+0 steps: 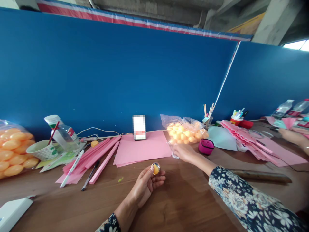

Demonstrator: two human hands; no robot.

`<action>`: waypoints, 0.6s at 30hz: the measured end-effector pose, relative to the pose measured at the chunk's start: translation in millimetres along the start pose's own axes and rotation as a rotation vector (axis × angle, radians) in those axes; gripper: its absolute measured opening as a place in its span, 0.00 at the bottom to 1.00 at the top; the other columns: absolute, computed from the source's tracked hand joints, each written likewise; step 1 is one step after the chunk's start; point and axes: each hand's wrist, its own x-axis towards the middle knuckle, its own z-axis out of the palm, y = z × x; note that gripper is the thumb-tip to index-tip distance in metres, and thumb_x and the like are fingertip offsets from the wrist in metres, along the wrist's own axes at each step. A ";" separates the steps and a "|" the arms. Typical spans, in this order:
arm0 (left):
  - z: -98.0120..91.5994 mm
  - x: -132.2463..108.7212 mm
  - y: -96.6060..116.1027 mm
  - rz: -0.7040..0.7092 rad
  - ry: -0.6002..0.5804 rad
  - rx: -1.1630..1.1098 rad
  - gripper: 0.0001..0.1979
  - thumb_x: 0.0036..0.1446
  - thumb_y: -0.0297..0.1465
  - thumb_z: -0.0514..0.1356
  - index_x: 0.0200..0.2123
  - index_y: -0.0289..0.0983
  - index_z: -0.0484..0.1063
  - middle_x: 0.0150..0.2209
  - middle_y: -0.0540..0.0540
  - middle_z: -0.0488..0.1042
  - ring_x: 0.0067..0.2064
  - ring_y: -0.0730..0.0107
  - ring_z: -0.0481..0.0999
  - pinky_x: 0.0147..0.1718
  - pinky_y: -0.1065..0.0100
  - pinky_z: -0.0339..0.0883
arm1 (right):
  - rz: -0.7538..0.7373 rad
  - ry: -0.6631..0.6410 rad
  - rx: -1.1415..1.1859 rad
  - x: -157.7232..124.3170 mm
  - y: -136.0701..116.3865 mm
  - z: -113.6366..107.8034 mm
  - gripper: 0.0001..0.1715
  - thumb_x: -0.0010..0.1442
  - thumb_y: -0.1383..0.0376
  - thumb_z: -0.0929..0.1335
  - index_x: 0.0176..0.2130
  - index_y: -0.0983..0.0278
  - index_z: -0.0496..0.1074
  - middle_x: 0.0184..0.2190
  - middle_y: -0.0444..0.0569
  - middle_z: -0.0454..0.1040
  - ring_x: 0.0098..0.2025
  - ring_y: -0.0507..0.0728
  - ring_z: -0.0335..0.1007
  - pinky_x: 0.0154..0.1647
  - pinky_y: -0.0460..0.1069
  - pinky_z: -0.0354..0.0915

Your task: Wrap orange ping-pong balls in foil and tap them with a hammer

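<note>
The ball [156,169] was held over the table [185,203] by the left hand [146,183], between thumb and fingers, presumably so its face was left uncovered, while the right hand [184,152] was placed at the near edge of the bag [170,120], its grip indiscernible.

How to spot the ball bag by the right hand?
Find the blue partition behind the brown table. Near its foot, right of the central pink sheets, sits a clear bag of orange balls. Unlike the similar bag at far left, it has the right hand at its edge.
</note>
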 end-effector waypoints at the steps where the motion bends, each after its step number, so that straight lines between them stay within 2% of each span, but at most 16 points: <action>1: 0.0 0.1 0.1 -0.002 0.003 0.000 0.13 0.54 0.37 0.56 0.38 0.32 0.67 0.37 0.37 0.76 0.35 0.66 0.77 0.35 0.67 0.69 | -0.002 0.002 0.016 0.1 0.9 0.6 0.11 0.55 0.69 0.62 0.28 0.62 0.73 0.30 0.46 0.75 0.32 0.54 0.69 0.26 0.45 0.51; 10: -0.9 0.9 2.1 -0.001 -0.033 -0.013 0.15 0.55 0.36 0.55 0.42 0.32 0.67 0.38 0.36 0.75 0.35 0.66 0.76 0.36 0.67 0.69 | -0.006 0.052 0.146 -4.1 1.5 3.0 0.12 0.56 0.71 0.60 0.29 0.63 0.71 0.30 0.46 0.75 0.31 0.52 0.68 0.28 0.44 0.52; 18: -0.3 1.1 0.2 0.031 0.005 -0.004 0.15 0.55 0.36 0.55 0.42 0.33 0.66 0.38 0.37 0.75 0.35 0.67 0.76 0.35 0.68 0.69 | 0.033 0.168 0.217 -8.8 0.7 7.1 0.13 0.58 0.69 0.59 0.30 0.62 0.70 0.30 0.46 0.74 0.32 0.54 0.67 0.30 0.45 0.52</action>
